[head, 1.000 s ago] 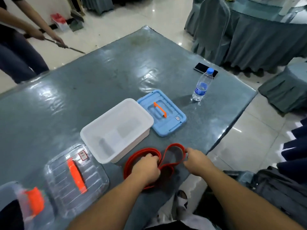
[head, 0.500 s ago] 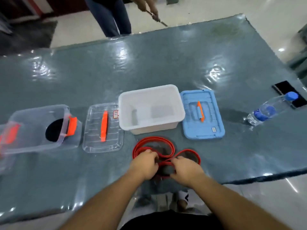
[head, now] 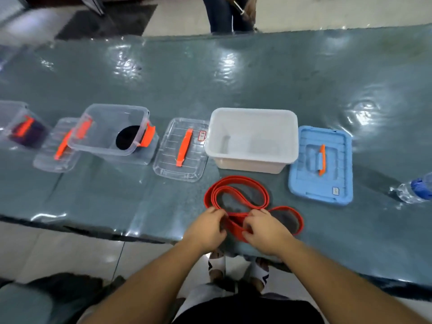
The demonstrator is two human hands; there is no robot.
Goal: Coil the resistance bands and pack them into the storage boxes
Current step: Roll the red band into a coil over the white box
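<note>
While gripped: one band (head: 236, 192), two hands.

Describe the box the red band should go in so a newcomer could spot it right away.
On the grey-green table, boxes and lids form a row. The white box sits just beyond the red band, left of the blue lid. It alone is opaque and looks empty.

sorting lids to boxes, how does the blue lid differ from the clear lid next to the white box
The blue lid is opaque; the clear lid is see-through, with the table visible through it. The blue lid lies to the right of the white box, the clear lid to its left. The label sits at the blue lid's near corner, but at the clear lid's far corner. Both lie flat and have an orange handle.
</note>
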